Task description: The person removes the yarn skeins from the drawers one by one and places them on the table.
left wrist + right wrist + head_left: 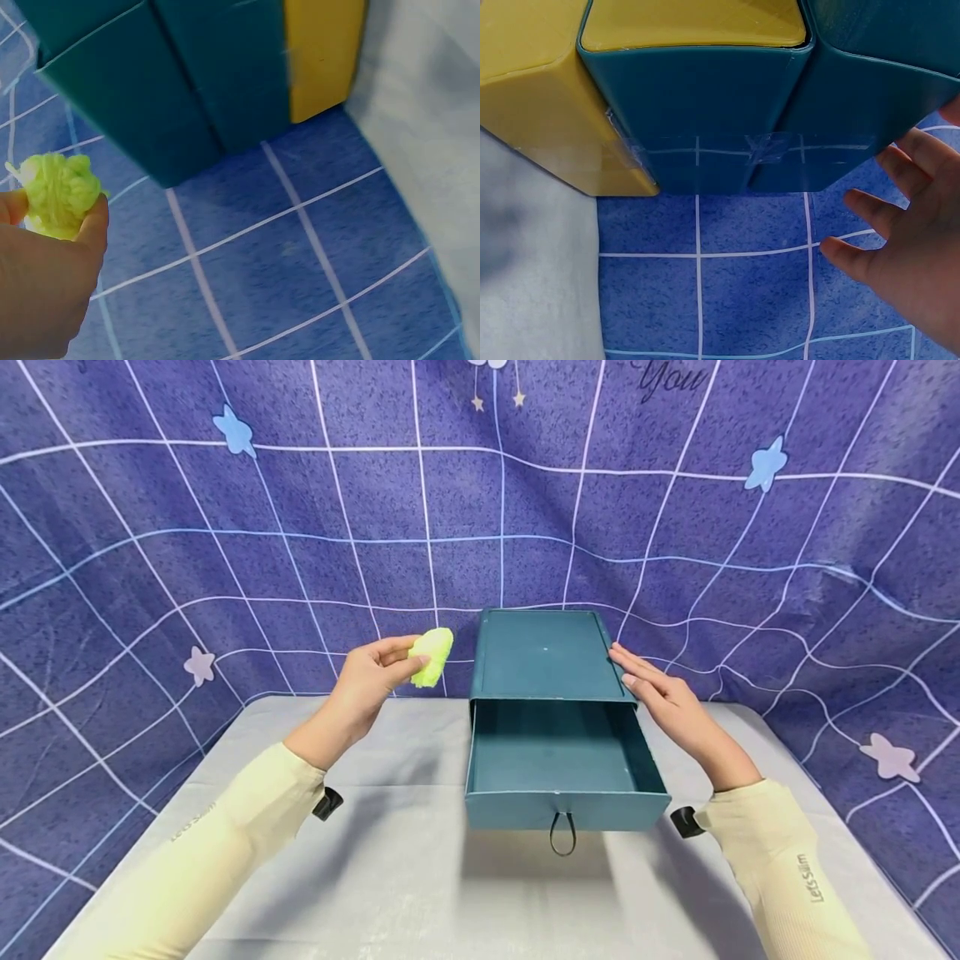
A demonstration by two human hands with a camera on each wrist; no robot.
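Thumb and fingers of my left hand (356, 685) pinch a small bundle of neon yellow-green yarn (432, 657) in the air, left of a teal drawer box (546, 653). The left wrist view shows the strands of this yarn (60, 187) wound in a lump. The box's drawer (562, 812) is pulled out toward me, its inside bare and a dark loop pull (562, 835) on its front. My right hand (675, 706) lies with extended fingers against the box's upper right side. In the right wrist view, that hand (922, 240) has its fingers spread, fingertips at the teal wall.
Below the top box, the wrist views show a stack with another teal unit (697, 112) and a yellow one (322, 60) on a white-covered table (375, 877). Clear tape (772, 148) spans the units' sides. A blue-purple grid-patterned cloth (360, 485) hangs behind and at both sides.
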